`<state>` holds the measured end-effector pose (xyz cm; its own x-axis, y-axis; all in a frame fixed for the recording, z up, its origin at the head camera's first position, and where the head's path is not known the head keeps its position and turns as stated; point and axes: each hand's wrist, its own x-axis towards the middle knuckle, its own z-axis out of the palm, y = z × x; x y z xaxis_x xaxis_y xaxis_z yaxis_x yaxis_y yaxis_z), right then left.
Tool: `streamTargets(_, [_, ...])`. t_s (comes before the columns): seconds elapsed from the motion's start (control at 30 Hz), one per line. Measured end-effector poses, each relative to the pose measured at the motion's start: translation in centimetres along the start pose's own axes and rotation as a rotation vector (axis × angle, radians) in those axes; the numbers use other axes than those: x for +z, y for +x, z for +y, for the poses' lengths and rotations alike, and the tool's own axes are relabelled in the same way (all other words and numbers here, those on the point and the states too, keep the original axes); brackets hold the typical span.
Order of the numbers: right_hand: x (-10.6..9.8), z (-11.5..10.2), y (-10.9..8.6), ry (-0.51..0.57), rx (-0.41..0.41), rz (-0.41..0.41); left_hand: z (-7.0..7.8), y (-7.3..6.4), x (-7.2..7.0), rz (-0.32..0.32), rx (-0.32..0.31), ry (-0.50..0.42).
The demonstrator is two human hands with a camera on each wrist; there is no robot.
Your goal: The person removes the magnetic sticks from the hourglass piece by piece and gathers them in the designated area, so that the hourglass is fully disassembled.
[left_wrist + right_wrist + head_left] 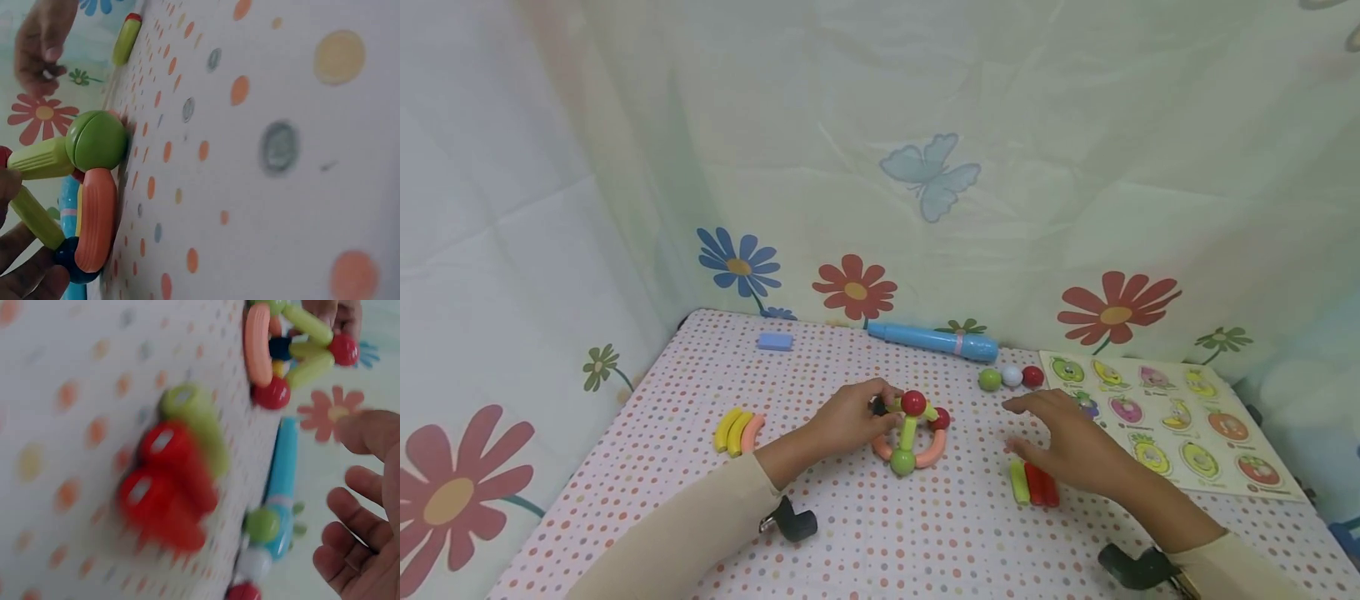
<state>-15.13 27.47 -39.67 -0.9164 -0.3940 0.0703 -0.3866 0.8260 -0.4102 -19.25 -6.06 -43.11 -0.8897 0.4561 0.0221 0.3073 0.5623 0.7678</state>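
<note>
2 bare hands are working over a desk (865, 542) covered with a dotted cloth. The left hand (850, 417) is gripping a ball-and-stick frame (908, 433) by its left side, its fingers pinching around a dark blue ball (70, 253). The frame is occupying the middle of the desk, between the hands: pink curved sticks (932, 452) are forming its low part, light green sticks are slanting up to a red ball (913, 403) at the top, a green ball (902, 462) is sitting at the near corner and a 2nd red ball (939, 418) is sitting at the right.

The right hand (1067, 442) is hovering to the right, its fingers spread loosely and holding nothing. Just below it, 1 loose green stick (1019, 482) and 2 loose red sticks (1037, 483) are lying side by side.

Farther off, 3 loose balls (1012, 377), green, white and red, are lying in a row, with a blue tube (925, 338) lying behind them. A fruit sheet (1176, 433) is covering the right side. At the left, 2 yellow curved sticks (728, 429) are lying beside a pink piece (752, 432), and a small blue block (775, 342) is lying at the far left.
</note>
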Motion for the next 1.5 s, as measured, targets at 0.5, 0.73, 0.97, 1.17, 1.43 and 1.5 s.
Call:
streamTargets(0.5, [3.4, -6.1, 6.1, 0.076, -0.212, 0.026, 0.0, -0.2, 1.8, -0.004, 0.104, 0.145])
streamTargets(0.73, [4.3, -7.0, 7.2, 0.117, -0.203, -0.027, 0.3, -0.3, 1.8, -0.007, 0.111, 0.172])
streamTargets(0.97, [4.6, -7.3, 7.7, 0.128, -0.175, -0.04, 0.5, -0.3, 1.7, -0.008, 0.117, 0.181])
streamTargets(1.17, [4.4, -7.4, 7.9, 0.133, -0.172, -0.059, 0.5, -0.3, 1.7, -0.007, 0.104, 0.174])
streamTargets(1.43, [4.6, -7.2, 8.0, 0.102, -0.183, -0.051, 0.5, -0.4, 1.8, -0.009, 0.097, 0.178])
streamTargets(1.5, [4.6, -7.2, 8.0, 0.096, -0.181, -0.046, 0.4, -0.3, 1.8, -0.005, 0.11, 0.182])
